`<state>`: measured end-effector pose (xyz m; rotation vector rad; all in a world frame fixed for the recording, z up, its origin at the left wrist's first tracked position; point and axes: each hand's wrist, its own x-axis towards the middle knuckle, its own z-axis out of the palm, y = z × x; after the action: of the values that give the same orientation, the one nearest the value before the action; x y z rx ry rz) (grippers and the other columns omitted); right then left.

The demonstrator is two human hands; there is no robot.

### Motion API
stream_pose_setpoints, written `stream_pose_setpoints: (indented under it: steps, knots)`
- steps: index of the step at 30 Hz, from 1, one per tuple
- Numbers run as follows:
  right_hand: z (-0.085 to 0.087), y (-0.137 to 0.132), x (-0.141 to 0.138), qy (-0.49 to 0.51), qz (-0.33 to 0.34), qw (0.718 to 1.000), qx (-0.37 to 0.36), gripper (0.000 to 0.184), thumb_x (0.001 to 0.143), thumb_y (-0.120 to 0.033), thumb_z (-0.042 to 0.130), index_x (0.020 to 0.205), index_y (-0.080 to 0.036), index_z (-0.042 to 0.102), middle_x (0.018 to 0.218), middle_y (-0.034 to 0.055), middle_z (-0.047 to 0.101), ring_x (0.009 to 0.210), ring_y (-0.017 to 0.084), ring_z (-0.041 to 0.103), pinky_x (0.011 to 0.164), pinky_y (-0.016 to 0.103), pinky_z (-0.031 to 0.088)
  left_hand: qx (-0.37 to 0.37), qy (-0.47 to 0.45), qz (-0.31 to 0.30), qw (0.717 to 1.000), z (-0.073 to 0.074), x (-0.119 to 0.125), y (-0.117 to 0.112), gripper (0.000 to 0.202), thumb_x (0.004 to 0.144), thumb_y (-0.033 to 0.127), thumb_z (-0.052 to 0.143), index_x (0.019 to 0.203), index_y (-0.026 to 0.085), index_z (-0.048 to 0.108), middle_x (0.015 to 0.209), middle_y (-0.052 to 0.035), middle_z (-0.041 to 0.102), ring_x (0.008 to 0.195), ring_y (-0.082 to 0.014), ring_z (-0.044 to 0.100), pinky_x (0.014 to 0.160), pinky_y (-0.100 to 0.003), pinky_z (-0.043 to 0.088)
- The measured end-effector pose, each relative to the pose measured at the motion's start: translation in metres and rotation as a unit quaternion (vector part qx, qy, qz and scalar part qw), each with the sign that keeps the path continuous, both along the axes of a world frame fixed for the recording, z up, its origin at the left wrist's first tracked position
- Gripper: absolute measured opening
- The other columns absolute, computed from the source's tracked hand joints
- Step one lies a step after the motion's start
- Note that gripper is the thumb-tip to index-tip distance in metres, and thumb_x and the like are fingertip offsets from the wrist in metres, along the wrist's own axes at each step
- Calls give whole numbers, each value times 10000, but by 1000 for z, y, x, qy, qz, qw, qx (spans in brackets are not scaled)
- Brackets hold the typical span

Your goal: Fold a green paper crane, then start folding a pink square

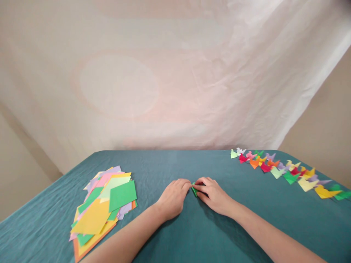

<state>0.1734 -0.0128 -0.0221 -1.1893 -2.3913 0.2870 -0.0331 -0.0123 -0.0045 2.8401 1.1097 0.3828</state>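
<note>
A small folded piece of green paper [194, 190] lies on the teal tablecloth [175, 164] in the middle of the table. My left hand [173, 198] pinches its left side with closed fingertips. My right hand [212, 193] presses and pinches it from the right, fingers curled together. Most of the paper is hidden between my fingers.
A loose pile of flat coloured paper squares [102, 202] lies at the left. Along the right edge runs a row of several folded paper figures [285, 170] in many colours. A pale cloth backdrop [164, 80] hangs behind the table.
</note>
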Motion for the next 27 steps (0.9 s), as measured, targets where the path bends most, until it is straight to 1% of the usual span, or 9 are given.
stream_pose_setpoints:
  steps: [3,5,8,14,21,27]
  knots:
    - [1,0,-1,-19,0,1000,9,258,878,-244,478,1098,-281,609,1037,51,570,956,200,494,821,355,388,3,-1,-22,1000,-8,0,1,555,775,60,380,1318,170,345,1358,-64,406,1251,-191,347,1042,-361,281]
    - [3,-1,-1,-37,-1,999,14,243,882,-237,466,1068,-263,620,1046,54,566,962,200,491,824,354,387,0,10,-33,999,-11,0,3,543,785,73,380,1319,167,355,1368,-66,399,1273,-197,322,1052,-369,266]
    - [7,-4,-2,-73,6,997,16,237,880,-218,457,1050,-236,620,1060,60,563,972,208,488,828,359,387,-3,22,-40,999,-13,0,6,515,792,94,396,1302,161,390,1355,-71,421,1268,-210,335,1052,-375,265]
    - [14,-9,-1,-121,14,992,16,278,878,-203,443,1118,-208,583,1101,81,555,1004,222,487,835,369,393,2,35,-52,998,-11,-1,7,541,777,88,410,1311,163,385,1336,-64,447,1252,-213,351,1041,-367,275]
    - [22,-10,5,-145,62,987,-15,374,873,-172,416,1229,-221,519,1209,99,531,1120,224,453,919,374,365,11,40,-56,998,-8,-1,6,532,786,96,417,1313,168,388,1324,-58,459,1226,-220,366,1033,-370,273]
    - [27,-9,12,-149,98,984,-24,374,865,-152,400,1168,-287,574,1296,73,488,1171,227,433,943,411,342,20,45,-49,998,-2,1,5,500,806,111,420,1301,182,403,1285,-47,495,1196,-221,381,1024,-376,275]
